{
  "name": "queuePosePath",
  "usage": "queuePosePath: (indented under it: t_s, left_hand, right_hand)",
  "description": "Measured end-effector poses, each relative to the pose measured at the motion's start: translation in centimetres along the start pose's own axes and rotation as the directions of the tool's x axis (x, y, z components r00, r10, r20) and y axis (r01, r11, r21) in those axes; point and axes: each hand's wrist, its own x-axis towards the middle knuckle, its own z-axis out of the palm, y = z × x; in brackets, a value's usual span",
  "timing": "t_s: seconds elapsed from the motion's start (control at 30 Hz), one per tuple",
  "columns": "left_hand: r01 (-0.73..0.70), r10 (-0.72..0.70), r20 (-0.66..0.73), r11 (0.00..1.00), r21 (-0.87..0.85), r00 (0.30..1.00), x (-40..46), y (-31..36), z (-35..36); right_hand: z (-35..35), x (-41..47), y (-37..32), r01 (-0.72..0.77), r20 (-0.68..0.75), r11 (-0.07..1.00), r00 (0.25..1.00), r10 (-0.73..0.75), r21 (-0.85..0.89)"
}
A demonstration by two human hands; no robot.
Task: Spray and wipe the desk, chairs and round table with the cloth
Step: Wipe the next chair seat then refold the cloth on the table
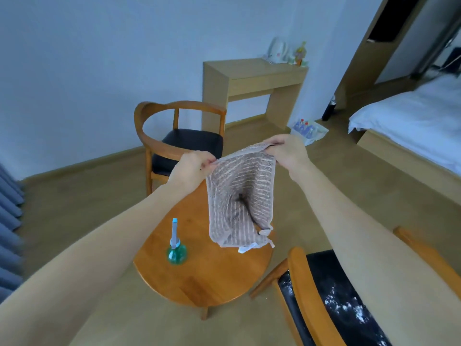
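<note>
Bed (411,121), white sheets, far off to the right of the right hand, wood frame under it. Desk (252,78) of pale wood stands against the wall well beyond both hands; white kettle (277,49) and a few small items sit on its far right end, too small to make out. Round tabletop (199,278), orange-brown wood, lies directly below the hands and fwd of the forearms. Far chair (174,136), curved wood back w/ black seat, stands just beyond the left hand, btwn it and the desk. Near chair (321,295), same type, sits below the right forearm, close to the tabletop edge; white specks show on its black seat. Blue curtain (10,221) hangs far left of the left arm. Pack of bottles (308,128) on the floor just beyond the right hand, near the desk leg.

Cloth (239,196), grey-brown w/ pale stripes, hangs in the air btwn the two hands, above the tabletop, not touching it; a dark spot shows near its middle, a white tag at the lower edge. Left hand (193,167) pinches the upper left corner w/ curled fingers; right hand (287,151) pinches the upper right corner, held a bit higher and farther out. Top edge is stretched btwn them.

Spray bottle (176,248), green body, blue nozzle, stands upright on the tabletop below the left hand, apart from the cloth.
</note>
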Motion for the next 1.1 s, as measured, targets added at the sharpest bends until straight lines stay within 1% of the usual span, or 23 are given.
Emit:
queuePosePath:
  t_s: [0.1, 0.2, 0.27, 0.33, 0.4, 0.5, 0.6, 0.67, 0.8, 0.93, 1.0, 1.1]
  left_hand:
    - [0.052, -0.052, 0.031, 0.999, -0.011, 0.998, 0.0, 0.0, 1.9]
    - [0.171, -0.169, 0.048, 0.985, -0.038, 0.984, 0.4, 0.0, 4.0]
    - [0.242, -0.235, 0.085, 0.967, -0.080, 0.968, 0.8, 0.3, 5.1]
    - [0.259, -0.249, 0.094, 0.959, -0.117, 0.964, 1.0, 0.6, 6.1]
    - [0.268, -0.260, 0.080, 0.954, -0.133, 0.962, 1.1, 0.8, 6.8]
    - [0.308, -0.305, 0.044, 0.935, -0.174, 0.951, 1.6, 0.7, 7.1]
    - [0.336, -0.338, 0.016, 0.929, -0.158, 0.941, 1.7, 0.6, 6.8]
    - [0.333, -0.336, 0.009, 0.930, -0.157, 0.942, 1.7, 0.7, 6.3]
    - [0.328, -0.321, 0.100, 0.942, -0.068, 0.942, 1.8, -0.5, 5.5]
    - [0.346, -0.344, 0.224, 0.938, 0.034, 0.912, 1.3, -3.2, 4.5]
    - [0.324, -0.339, 0.272, 0.941, 0.099, 0.901, 1.3, -4.5, 4.2]
    - [0.314, -0.349, 0.291, 0.936, 0.159, 0.891, 1.9, -6.3, 3.6]
  right_hand:
    - [-1.0, 0.8, -0.4, 0.137, 0.031, 0.990, 0.990, -0.136, -0.019]
    - [-2.2, 1.9, -0.4, 0.273, 0.100, 0.962, 0.958, -0.270, -0.012]
    - [-2.9, 3.1, 0.0, 0.321, 0.120, 0.945, 0.938, -0.325, 0.056]
    - [-3.5, 4.6, 0.3, 0.347, 0.146, 0.930, 0.921, -0.362, 0.117]
    - [-4.1, 6.0, 0.6, 0.364, 0.169, 0.924, 0.909, -0.381, 0.119]
    - [-5.3, 7.9, 1.7, 0.354, 0.180, 0.930, 0.913, -0.366, 0.099]
    - [-6.3, 9.4, 3.4, 0.299, 0.186, 0.941, 0.927, -0.326, 0.159]
    - [-6.4, 10.3, 4.5, 0.265, 0.197, 0.947, 0.934, -0.299, 0.182]
    - [-5.4, 11.6, 6.4, 0.203, 0.195, 0.959, 0.951, -0.242, 0.197]
    - [-4.3, 12.8, 7.7, 0.142, 0.176, 0.969, 0.968, -0.178, 0.202]
    - [-3.7, 13.4, 8.4, 0.116, 0.170, 0.977, 0.975, -0.146, 0.178]
    - [-2.9, 14.3, 9.6, 0.025, 0.122, 0.989, 0.992, -0.043, 0.146]
